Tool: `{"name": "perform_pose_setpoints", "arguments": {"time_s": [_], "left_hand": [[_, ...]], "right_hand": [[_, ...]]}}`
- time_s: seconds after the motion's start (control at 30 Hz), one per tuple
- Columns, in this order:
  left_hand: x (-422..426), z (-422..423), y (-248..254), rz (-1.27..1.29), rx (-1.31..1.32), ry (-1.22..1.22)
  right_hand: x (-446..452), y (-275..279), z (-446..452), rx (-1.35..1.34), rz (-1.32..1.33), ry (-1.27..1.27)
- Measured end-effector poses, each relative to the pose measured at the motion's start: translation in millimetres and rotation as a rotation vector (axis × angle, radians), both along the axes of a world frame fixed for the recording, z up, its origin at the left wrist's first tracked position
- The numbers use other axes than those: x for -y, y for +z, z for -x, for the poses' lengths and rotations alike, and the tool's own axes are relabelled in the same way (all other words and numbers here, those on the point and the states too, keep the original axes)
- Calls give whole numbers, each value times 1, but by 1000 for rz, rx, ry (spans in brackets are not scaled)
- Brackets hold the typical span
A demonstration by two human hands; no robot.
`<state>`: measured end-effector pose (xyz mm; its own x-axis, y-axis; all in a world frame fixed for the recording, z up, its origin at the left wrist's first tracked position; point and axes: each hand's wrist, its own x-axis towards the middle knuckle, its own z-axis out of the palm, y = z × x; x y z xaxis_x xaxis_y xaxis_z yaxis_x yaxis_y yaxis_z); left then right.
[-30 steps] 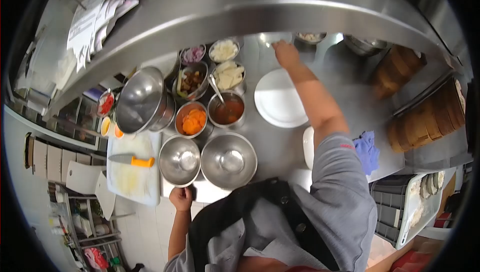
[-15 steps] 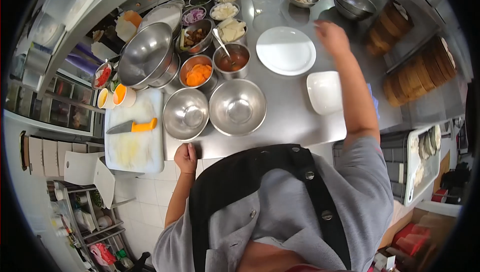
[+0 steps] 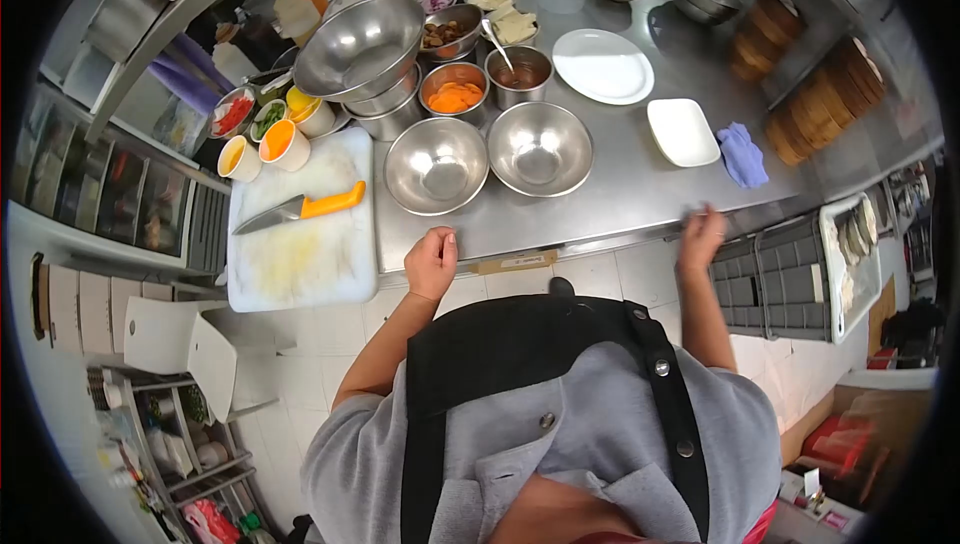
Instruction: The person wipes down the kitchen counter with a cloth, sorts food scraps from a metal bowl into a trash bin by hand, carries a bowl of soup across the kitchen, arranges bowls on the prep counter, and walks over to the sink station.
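Observation:
My left hand (image 3: 432, 262) is curled closed at the front edge of the steel counter, just below two steel bowls, with nothing showing in it. The left bowl (image 3: 437, 169) and the right bowl (image 3: 540, 149) stand side by side and look bare inside. Over the counter's front edge at the right is my right hand (image 3: 703, 237); motion blurs its fingers. Above that hand lie a white square dish (image 3: 684, 132) and a crumpled purple cloth (image 3: 742, 156). A white oval plate (image 3: 604, 66) sits farther back.
A yellow-handled knife (image 3: 305, 206) lies on a white cutting board (image 3: 300, 269). Behind the bowls stand sliced carrots (image 3: 454, 96), a pot of reddish-brown sauce (image 3: 518, 76) with a spoon, and large stacked bowls (image 3: 362, 49). Bamboo steamers (image 3: 825, 104) are stacked at the right.
My right hand has come back from beside the oval plate to the counter's front edge. The view has shifted, and the purple cloth shows fully. My left hand stays closed by the edge.

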<state>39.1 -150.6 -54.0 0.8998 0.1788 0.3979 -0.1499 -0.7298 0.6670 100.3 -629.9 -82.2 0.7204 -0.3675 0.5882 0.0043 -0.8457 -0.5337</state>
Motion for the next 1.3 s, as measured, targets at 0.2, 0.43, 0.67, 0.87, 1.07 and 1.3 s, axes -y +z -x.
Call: {"name": "perform_pose_setpoints", "arguments": {"time_s": [0.2,0.43,0.67,0.87,1.07,1.3], "left_hand": [[-22,-2,22,106,-172,-95],[-57,6,4,-27,-28,-13],[-44,-2,0,-90,92,83],[-46,-5,-3,-213,39,199],[-45,-4,-8,-249,54,196],[-41,-3,-1,-227,79,202]], "right_hand": [[-139,32,-21,-158,-508,461],[-160,46,-160,-478,-1498,482],[-154,6,-279,-524,-2147,523],[-165,8,-307,-281,-2096,351],[-131,2,-342,-176,-1999,261],[-117,24,-328,-133,-1846,201]]}}
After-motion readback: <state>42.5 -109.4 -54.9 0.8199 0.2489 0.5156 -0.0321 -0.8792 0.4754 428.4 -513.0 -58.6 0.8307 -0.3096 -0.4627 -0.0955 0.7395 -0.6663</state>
